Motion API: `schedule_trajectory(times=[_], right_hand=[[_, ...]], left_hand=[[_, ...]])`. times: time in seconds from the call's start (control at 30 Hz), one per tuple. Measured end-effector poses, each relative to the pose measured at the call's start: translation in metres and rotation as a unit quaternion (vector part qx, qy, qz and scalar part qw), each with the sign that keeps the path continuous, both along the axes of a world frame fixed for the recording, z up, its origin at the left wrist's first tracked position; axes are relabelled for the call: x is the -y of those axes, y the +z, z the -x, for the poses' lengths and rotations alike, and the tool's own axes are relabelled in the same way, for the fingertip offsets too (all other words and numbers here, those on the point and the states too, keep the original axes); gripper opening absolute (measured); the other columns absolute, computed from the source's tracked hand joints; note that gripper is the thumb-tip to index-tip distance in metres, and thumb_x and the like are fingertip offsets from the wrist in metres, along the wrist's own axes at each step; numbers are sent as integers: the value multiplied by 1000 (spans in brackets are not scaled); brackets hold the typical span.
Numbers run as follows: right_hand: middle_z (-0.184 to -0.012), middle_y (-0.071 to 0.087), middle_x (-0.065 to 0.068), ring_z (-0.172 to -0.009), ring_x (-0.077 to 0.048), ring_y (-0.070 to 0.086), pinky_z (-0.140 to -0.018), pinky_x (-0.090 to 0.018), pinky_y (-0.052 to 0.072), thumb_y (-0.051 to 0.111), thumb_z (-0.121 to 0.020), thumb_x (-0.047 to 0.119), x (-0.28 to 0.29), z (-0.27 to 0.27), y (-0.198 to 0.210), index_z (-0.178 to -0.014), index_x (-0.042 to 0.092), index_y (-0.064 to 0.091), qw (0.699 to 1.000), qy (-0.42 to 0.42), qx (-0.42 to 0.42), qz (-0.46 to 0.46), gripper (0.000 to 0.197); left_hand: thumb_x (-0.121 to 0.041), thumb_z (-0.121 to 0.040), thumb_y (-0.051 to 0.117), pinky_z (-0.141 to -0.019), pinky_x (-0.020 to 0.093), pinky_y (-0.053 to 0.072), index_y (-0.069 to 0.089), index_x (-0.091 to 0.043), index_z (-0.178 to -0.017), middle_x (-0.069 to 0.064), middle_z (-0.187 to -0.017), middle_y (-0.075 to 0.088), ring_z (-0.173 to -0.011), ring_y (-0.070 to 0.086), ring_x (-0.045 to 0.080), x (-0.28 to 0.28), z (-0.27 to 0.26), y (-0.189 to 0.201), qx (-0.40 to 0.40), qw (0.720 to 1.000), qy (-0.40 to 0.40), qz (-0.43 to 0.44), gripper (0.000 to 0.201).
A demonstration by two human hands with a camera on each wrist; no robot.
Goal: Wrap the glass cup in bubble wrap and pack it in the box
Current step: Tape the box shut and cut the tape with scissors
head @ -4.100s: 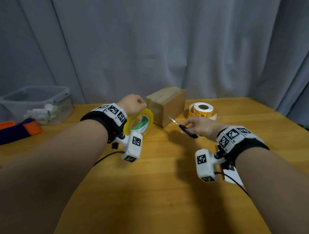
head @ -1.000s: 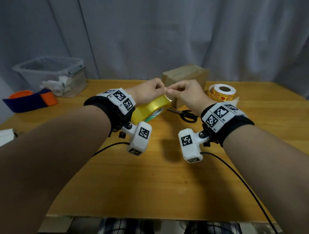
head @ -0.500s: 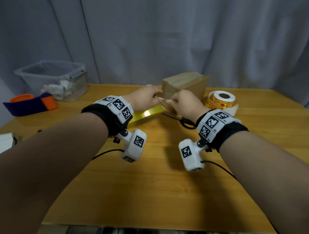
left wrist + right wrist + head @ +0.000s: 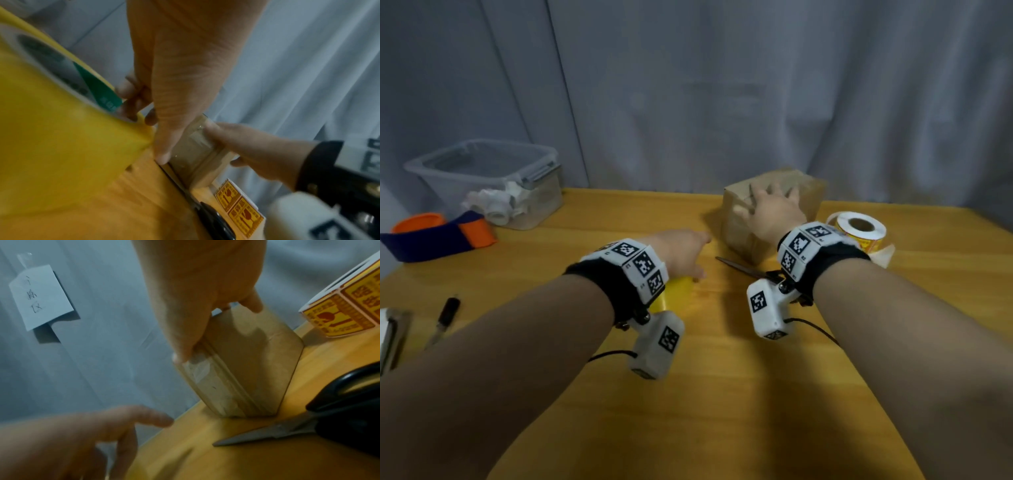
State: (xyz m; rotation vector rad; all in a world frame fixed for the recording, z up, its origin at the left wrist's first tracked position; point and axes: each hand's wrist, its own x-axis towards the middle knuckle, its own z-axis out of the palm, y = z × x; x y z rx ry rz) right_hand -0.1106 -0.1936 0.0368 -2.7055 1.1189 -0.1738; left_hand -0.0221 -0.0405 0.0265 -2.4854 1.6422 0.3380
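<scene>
Curtained packing station, wooden table (image 4: 722, 394), label roll (image 4: 861, 230)

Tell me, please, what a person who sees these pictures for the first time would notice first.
First, the right hand spread flat on the closed cardboard box at the far side of the wooden table. Next, the bright yellow tape roll under the left hand, near the table's middle. Black-handled scissors lie in front of the box.

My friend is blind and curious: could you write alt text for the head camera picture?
A person's right hand rests with spread fingers on top of a closed cardboard box on a wooden table. The left hand touches a yellow tape roll, with scissors and a sticker roll nearby.
</scene>
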Motion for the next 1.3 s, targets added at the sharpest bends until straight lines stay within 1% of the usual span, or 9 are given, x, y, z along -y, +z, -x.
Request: schedule_trajectory(times=[0.17,0.37,0.47,0.6,0.8,0.9,1.03,1.17,1.3], right_hand=[[-138,38,-12,-134,-42,24,-104,-47,34,65,-84,37,12,-3,-12,-134,18,37,996,51,22,71,60],[-144,42,-6,-134,-25,34,-111,-32,23,77,-75,27,37,25,-3,-143,18,36,961,262,66,55,80],[-150,36,1,-138,-19,27,-114,-31,20,75,-78,19,46,42,2,-144,25,35,953,292,48,57,77],[-156,22,4,-143,-22,15,-116,-41,21,65,-80,2,56,64,-4,-140,31,40,960,265,51,80,71],[-158,13,0,-140,-26,13,-115,-44,15,48,-83,-9,55,80,-21,-129,39,54,969,161,178,61,67],[-159,9,-1,-144,-23,7,-119,-42,8,54,-85,5,42,86,-27,-139,35,42,972,138,188,-19,63],[-158,-17,-6,-140,-12,5,-114,-31,11,62,-85,44,27,84,-25,-146,31,25,971,117,165,-127,73],[-157,11,-14,-142,-23,22,-117,-33,15,58,-90,39,25,72,-32,-143,32,28,954,56,244,-165,61],[-152,31,0,-138,-15,31,-115,-36,28,56,-93,23,22,79,-29,-146,28,27,933,67,275,-223,61]], left_hand=[[-39,-94,50,-93,36,43,45,-11,-133,13,-123,56,-113,53,29,25,-20,8,-15,981,40,187,48],[-10,-92,46,-107,37,31,46,-16,-133,11,-128,43,-123,40,30,49,-31,18,-51,931,10,361,42],[4,-85,39,-114,40,21,38,-25,-142,5,-150,28,-138,24,29,56,-39,27,-18,957,-27,287,64],[-22,-87,58,-117,51,2,7,-40,-148,-2,-160,-3,-146,-4,30,57,-52,25,-15,995,-23,94,81],[-52,-77,65,-118,48,7,24,-39,-146,-3,-159,-8,-146,-3,21,60,-52,18,-170,960,-8,221,82],[-45,-78,68,-115,36,16,37,-38,-141,-8,-159,-3,-143,9,13,66,-48,16,-276,911,27,304,71],[-48,-77,68,-114,35,17,46,-36,-136,-6,-157,14,-144,15,17,72,-43,10,-277,919,36,276,65],[-50,-79,66,-115,33,16,35,-32,-144,-2,-159,7,-145,13,18,67,-31,8,-234,929,64,279,74],[-50,-80,65,-115,30,13,25,-25,-148,6,-159,2,-146,7,21,57,-13,6,-193,938,91,272,83]])
